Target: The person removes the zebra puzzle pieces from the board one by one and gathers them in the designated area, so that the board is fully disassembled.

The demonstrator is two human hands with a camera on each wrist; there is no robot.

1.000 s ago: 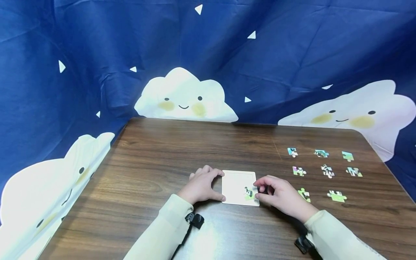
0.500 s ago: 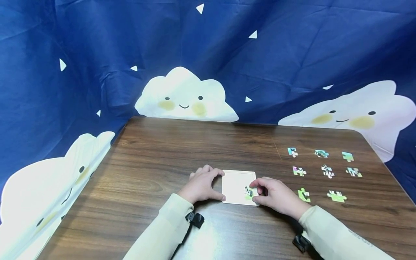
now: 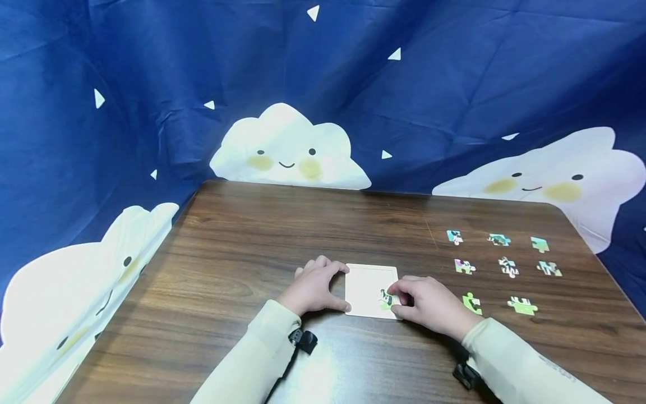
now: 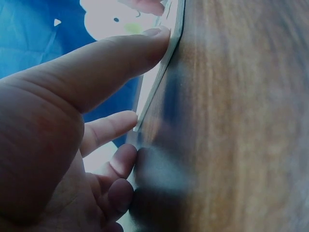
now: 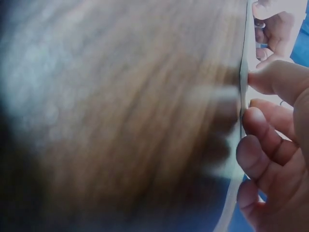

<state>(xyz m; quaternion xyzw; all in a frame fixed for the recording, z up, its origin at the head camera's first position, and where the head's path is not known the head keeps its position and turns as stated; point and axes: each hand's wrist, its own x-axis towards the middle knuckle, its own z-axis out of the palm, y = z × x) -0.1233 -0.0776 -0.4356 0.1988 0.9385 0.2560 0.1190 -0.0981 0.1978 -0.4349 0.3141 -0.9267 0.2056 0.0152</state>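
Note:
A square white puzzle tray (image 3: 364, 286) with a raised rim lies flat on the table. In its lower right corner is a jigsaw piece (image 3: 386, 299) printed with a panda on green. My right hand (image 3: 434, 306) is bent over that piece's right side, index fingertip on it and thumb at the tray's right edge; the piece is partly covered. My left hand (image 3: 315, 289) steadies the tray's left side, thumb and index finger spread apart. In the left wrist view the left thumb (image 4: 145, 50) presses on the tray's edge (image 4: 157, 77).
Right of the tray several loose jigsaw pieces lie in rows on the brown wooden table (image 3: 242, 241), among them a green piece (image 3: 522, 305) and a C-shaped green piece (image 3: 471, 303). A blue curtain (image 3: 323, 67) with clouds hangs behind the table.
My right hand has shifted slightly left, its index finger coming further over the panda piece. The left hand and the tray have stayed in place.

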